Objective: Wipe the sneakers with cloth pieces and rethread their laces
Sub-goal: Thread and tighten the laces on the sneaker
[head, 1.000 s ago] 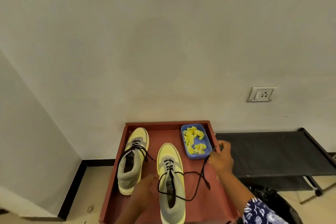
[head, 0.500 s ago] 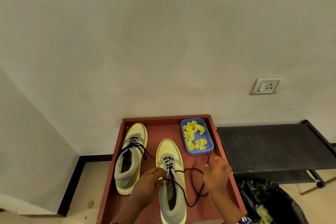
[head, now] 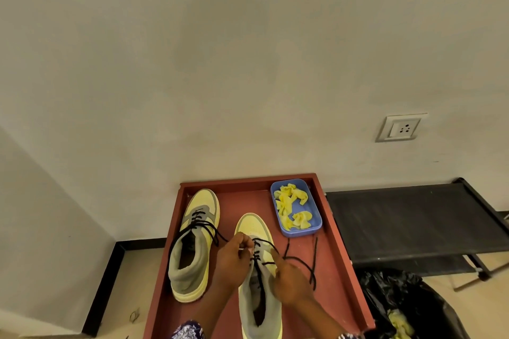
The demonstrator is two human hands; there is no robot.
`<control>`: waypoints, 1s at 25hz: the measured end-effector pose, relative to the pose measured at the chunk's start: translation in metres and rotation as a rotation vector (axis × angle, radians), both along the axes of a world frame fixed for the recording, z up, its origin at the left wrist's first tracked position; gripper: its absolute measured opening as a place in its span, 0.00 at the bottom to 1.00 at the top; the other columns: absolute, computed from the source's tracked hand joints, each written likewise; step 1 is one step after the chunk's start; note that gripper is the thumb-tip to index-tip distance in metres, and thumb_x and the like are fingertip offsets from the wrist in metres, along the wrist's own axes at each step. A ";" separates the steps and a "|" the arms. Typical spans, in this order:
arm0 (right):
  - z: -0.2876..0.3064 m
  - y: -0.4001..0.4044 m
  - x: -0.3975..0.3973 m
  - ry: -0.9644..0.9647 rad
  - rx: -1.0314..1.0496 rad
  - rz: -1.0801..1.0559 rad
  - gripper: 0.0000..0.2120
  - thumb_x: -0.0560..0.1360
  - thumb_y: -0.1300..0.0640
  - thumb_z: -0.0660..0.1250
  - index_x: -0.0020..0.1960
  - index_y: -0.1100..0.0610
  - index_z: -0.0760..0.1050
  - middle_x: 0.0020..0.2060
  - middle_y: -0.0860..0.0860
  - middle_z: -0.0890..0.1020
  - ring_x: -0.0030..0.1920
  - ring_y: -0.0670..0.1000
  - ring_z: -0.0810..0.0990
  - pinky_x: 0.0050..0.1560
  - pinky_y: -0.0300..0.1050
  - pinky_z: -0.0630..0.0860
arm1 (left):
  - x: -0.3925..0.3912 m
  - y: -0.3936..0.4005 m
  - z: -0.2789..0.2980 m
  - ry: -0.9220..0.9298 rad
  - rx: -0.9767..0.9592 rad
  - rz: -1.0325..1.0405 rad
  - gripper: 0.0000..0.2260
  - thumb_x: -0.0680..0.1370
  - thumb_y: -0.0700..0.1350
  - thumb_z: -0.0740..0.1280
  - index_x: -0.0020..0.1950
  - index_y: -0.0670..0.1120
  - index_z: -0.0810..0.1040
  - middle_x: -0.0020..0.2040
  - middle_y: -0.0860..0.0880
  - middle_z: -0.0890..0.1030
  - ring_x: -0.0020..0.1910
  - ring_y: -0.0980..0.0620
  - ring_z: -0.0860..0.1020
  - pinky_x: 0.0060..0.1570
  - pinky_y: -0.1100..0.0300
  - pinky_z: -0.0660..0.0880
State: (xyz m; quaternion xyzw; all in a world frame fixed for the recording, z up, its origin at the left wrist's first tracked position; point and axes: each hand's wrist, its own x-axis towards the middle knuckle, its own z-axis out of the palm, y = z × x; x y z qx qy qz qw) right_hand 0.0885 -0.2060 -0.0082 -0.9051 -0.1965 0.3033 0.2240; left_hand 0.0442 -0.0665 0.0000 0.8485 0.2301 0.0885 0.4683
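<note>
Both hands at near sneaker (head: 259, 278): left hand (head: 234, 258) pinching lace (head: 300, 261) at eyelets, right hand (head: 289, 281) clenched on it, apparently steadying for threading.

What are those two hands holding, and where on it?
Both hold the black lace of the nearer sneaker: the left hand pinches near the eyelets, the right hand grips the loose length.

Your left hand (head: 234, 258) and right hand (head: 289, 282) cover the middle eyelets of the near sneaker (head: 259, 283), whose heel the bottom edge cuts off. Whether your fingers actually pinch the black lace (head: 300, 260) cannot be told. The trash bag (head: 407, 303) runs off the frame.
</note>
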 end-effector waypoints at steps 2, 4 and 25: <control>-0.001 0.003 0.011 0.014 -0.077 0.061 0.29 0.76 0.56 0.57 0.75 0.46 0.52 0.61 0.58 0.74 0.60 0.58 0.74 0.57 0.49 0.74 | 0.001 0.000 0.000 0.017 -0.075 0.061 0.14 0.74 0.31 0.61 0.37 0.50 0.72 0.39 0.51 0.79 0.39 0.56 0.77 0.40 0.72 0.72; 0.000 0.005 0.018 -0.027 -0.105 0.098 0.21 0.76 0.56 0.56 0.69 0.51 0.66 0.61 0.59 0.72 0.62 0.60 0.72 0.60 0.49 0.72 | 0.001 0.001 0.000 0.025 -0.150 0.090 0.12 0.75 0.33 0.62 0.39 0.50 0.74 0.41 0.50 0.80 0.40 0.54 0.78 0.41 0.70 0.74; 0.074 0.025 0.027 0.154 0.327 0.099 0.16 0.78 0.52 0.58 0.34 0.50 0.75 0.28 0.42 0.77 0.30 0.41 0.73 0.34 0.35 0.68 | -0.004 -0.003 0.012 0.107 0.041 -0.164 0.11 0.76 0.37 0.65 0.35 0.49 0.78 0.23 0.61 0.73 0.29 0.68 0.73 0.32 0.74 0.66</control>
